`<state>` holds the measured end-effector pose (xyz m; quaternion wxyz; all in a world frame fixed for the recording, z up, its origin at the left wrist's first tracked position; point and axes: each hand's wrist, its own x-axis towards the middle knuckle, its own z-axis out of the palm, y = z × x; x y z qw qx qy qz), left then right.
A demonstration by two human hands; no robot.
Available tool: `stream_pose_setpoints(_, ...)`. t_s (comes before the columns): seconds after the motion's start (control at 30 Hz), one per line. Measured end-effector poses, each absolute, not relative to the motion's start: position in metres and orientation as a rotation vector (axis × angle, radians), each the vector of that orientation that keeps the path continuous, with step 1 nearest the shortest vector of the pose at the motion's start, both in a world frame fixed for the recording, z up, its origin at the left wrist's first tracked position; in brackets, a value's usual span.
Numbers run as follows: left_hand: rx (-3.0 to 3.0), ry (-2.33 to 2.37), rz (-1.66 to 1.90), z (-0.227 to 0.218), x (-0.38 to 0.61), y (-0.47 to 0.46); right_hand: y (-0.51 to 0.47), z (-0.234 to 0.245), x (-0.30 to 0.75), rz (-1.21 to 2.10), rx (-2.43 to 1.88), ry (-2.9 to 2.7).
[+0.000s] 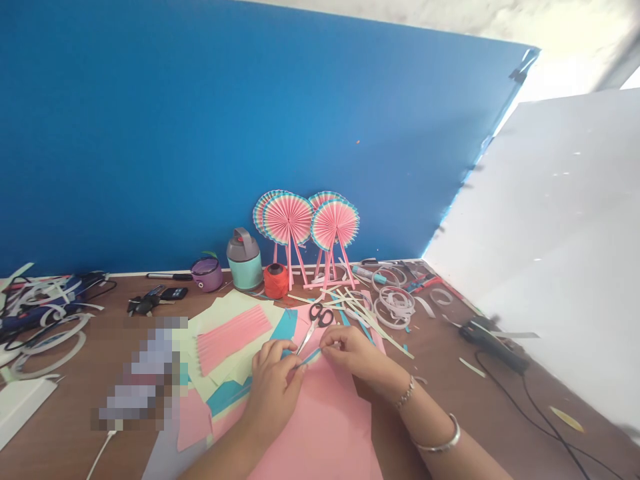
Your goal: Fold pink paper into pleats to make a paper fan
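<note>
Over pink paper [320, 427], left hand [273, 390] and right hand [357, 357] each pinch a thin blue strip [313, 357], grips narrow; scissors [319, 315] just beyond, pleated pink sheet [233, 337] leftward.

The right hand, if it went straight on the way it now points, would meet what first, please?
Most likely the scissors, which lie just ahead of the right hand in the picture, though depth is unclear and it might pass above them.

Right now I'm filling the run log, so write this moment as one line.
left hand: at narrow blue strip | right hand: pinching its far end | beneath: pink paper | beyond: scissors, upright pleated fans
</note>
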<state>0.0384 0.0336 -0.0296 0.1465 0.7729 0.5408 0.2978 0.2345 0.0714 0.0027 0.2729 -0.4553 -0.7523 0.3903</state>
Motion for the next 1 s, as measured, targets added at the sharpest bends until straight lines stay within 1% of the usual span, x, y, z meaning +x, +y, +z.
stream_pose_setpoints(0.33,2.241,1.530,0.898,-0.028,0.038,0.032,0.072,-0.002,0.232,1.071,-1.216,-1.921)
stream_pose_setpoints(0.57,2.198,1.536,0.922,-0.027,0.037,0.033,0.078,-0.013,0.232,1.250,-1.344,-1.625)
stream_pose_setpoints(0.7,2.068,1.563,1.042,-0.031,0.029,0.042,0.086,-0.008,0.244,1.127,-1.499,-1.455)
stream_pose_setpoints(0.87,1.628,1.504,1.207,-0.025,0.020,0.052,0.092,-0.012,0.251,0.852,-1.554,-1.644)
stream_pose_setpoints(1.0,1.254,1.526,1.302,-0.014,0.016,0.054,0.093,-0.014,0.247,0.680,-1.500,-1.686)
